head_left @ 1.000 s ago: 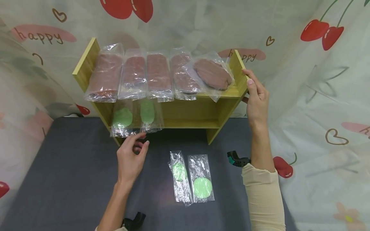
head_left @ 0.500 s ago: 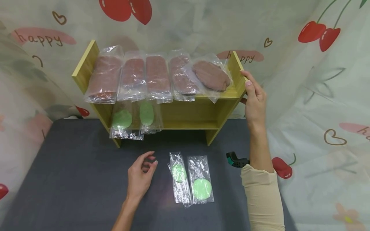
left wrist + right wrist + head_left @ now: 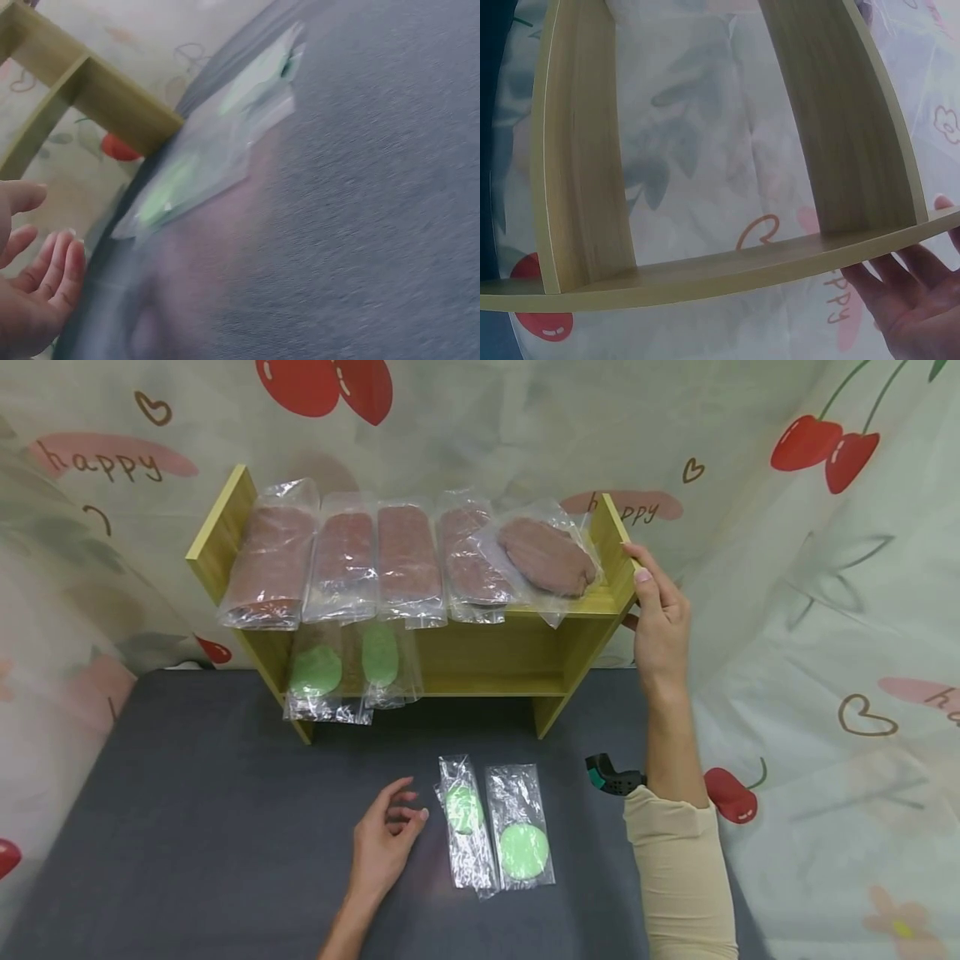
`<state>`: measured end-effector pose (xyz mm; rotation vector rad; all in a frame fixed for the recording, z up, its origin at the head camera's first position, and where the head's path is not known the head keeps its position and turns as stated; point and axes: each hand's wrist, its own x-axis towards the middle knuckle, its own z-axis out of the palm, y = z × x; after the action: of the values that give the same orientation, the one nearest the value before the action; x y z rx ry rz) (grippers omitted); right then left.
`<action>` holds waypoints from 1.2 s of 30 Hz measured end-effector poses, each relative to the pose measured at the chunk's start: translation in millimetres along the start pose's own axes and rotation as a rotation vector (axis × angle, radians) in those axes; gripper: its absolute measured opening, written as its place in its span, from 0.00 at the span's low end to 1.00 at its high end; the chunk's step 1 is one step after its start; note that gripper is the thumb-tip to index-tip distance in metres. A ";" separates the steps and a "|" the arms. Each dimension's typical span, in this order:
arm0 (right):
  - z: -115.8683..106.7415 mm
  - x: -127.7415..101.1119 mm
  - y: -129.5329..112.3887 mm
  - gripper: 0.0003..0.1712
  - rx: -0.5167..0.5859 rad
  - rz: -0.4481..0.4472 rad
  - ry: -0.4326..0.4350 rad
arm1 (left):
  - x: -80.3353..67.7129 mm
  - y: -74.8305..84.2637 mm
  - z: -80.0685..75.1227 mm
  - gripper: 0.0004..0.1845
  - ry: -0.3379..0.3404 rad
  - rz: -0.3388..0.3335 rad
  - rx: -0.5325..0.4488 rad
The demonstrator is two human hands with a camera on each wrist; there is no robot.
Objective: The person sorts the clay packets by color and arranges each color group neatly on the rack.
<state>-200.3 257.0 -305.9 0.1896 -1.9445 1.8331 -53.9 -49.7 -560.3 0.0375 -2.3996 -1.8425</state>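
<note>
My right hand (image 3: 662, 635) holds the upper right side panel of a small wooden shelf (image 3: 491, 652), thumb on the front edge. In the right wrist view, fingers (image 3: 904, 274) lie along the panel's outer side. My left hand (image 3: 386, 843) hovers over the dark table with loosely bent fingers and nothing in them. Just right of it lie a narrow clear bag with a green oval piece (image 3: 465, 811) and another clear bag with a round green piece (image 3: 524, 851). In the left wrist view these bags (image 3: 210, 169) appear blurred, beyond the left hand (image 3: 37, 292).
Several clear bags of reddish-brown slabs (image 3: 408, 556) line the top shelf, the rightmost one (image 3: 547, 556) overlapping its neighbour. Two bags with green pieces (image 3: 317, 670) sit at the left of the lower shelf, their ends over its edge. A printed curtain (image 3: 465, 435) hangs behind.
My left hand has moved from the bags at the lower shelf down and right, to beside the bags on the table. My right hand stays on the side panel.
</note>
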 end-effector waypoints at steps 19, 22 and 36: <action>0.4 -0.4 -1.0 0.19 -0.013 -0.006 -0.004 | -18.7 -19.2 35.1 0.34 -0.109 -0.088 -0.046; 0.3 -0.5 -0.7 0.19 -0.015 -0.006 -0.003 | -19.0 -18.0 40.6 0.34 -0.100 -0.115 0.005; -0.9 -1.2 -0.9 0.20 -0.022 -0.008 -0.010 | -24.1 -10.4 70.6 0.41 -0.006 -0.051 0.282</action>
<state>-198.7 257.5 -305.6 0.1997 -1.9677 1.8080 -38.0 17.6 -590.1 0.1180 -2.6659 -1.5098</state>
